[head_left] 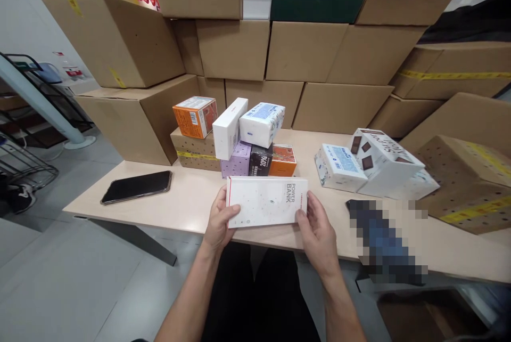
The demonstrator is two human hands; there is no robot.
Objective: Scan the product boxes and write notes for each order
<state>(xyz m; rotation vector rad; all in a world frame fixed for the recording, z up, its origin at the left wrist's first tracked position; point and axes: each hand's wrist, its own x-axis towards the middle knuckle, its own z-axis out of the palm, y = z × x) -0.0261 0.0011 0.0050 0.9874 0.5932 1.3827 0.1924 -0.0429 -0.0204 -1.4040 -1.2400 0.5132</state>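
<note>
A flat white power bank box [263, 202], with a red line near its left end, is held level above the table's front edge. My left hand [222, 217] grips its left end, thumb on top. Around the right end my right hand [317, 227] is closed, its thumb on the upper face. Just behind it stands a pile of small boxes: an orange box [190, 120], a slim white box [229, 129], a white-and-blue box [262, 122], a purple box [235, 160], a black box [261, 161] and another orange box [283, 160].
A phone [136, 186] lies on the table [191, 201] at left. White boxes [342, 169] and a larger white carton [385, 158] stand at right, beside a pixelated dark object [385, 241]. Stacked cardboard boxes [259, 102] wall off the back; a taped carton [471, 182] occupies the right side.
</note>
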